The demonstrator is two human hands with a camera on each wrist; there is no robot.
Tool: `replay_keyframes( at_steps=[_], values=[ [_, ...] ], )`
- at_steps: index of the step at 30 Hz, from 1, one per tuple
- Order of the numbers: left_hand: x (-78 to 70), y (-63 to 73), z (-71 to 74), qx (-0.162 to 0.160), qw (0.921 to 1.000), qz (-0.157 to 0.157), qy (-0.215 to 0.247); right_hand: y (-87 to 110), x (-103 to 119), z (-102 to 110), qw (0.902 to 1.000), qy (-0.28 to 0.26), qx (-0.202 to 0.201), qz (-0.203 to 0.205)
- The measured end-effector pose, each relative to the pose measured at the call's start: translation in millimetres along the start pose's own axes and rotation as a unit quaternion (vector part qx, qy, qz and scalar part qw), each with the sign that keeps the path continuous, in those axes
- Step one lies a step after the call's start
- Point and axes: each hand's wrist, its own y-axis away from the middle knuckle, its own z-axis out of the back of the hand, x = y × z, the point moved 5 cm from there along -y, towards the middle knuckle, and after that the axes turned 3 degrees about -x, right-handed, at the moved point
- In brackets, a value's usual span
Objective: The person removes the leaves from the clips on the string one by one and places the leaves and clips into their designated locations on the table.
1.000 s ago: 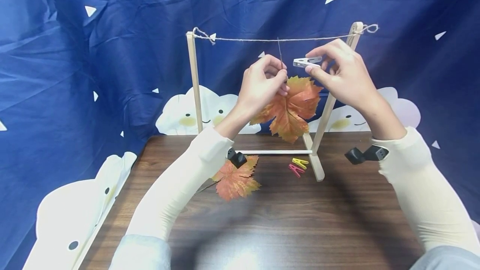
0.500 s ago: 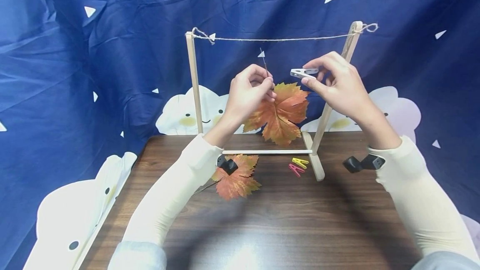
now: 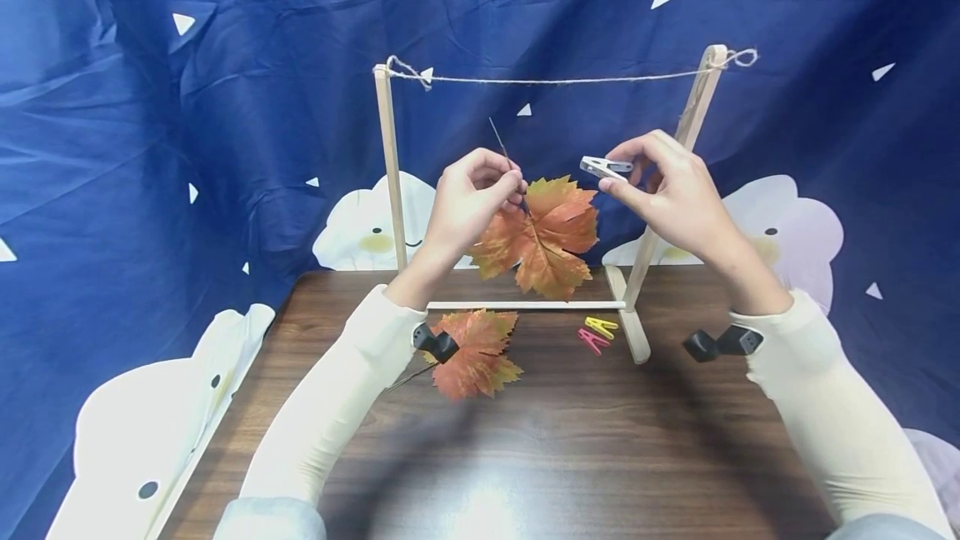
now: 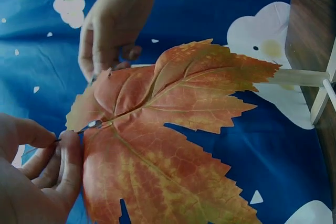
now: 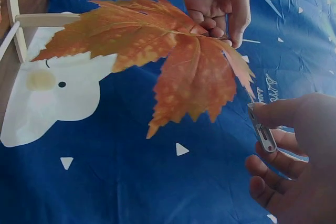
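My left hand [image 3: 471, 202] pinches the thin stem [image 3: 498, 137] of an orange and yellow artificial maple leaf [image 3: 551, 244]. The leaf hangs below and to the right of those fingers, its stem tip pointing up and left, below the string [image 3: 540, 81]. In my right hand [image 3: 678, 190] is a pale grey clothespin [image 3: 604, 167], held between thumb and fingers with its nose toward the leaf. The right wrist view has the clothespin [image 5: 262, 129] just beyond the leaf's edge, apart from the stem. Part of the stem is hidden by the left fingers.
The string is tied between two wooden posts [image 3: 388, 157] joined low down by a white rod [image 3: 525, 305]. A second leaf [image 3: 476, 357] lies on the brown table [image 3: 600, 440]. Beside the stand's right foot lie a yellow clothespin [image 3: 602, 327] and a pink clothespin [image 3: 592, 341].
My left hand has moved down and left with the leaf, taking the stem tip away from the string. My right hand has come down slightly, still holding the grey clothespin.
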Motion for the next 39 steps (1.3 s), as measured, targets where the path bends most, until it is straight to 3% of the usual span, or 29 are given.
replay_keyframes(
  at_steps=[13, 25, 32, 39],
  values=[
    [8.7, 6.9, 19.5, -0.027, 0.998, 0.013, 0.056, 15.3, -9, -15, 0.9993, -0.009, 0.026, -0.023],
    [23.1, 20.9, 41.0, -0.054, 0.9951, 0.028, 0.078, 29.6, -20, -26, 0.9982, -0.02, 0.043, -0.038],
    [37.4, 33.9, 54.2, -0.069, 0.9928, 0.061, 0.077, 39.8, -28, -36, 0.9961, -0.023, 0.063, -0.059],
    [51.4, 46.3, 64.9, -0.067, 0.9854, 0.093, 0.127, 48.9, -35, -44, 0.995, -0.024, 0.074, -0.062]
  ],
)
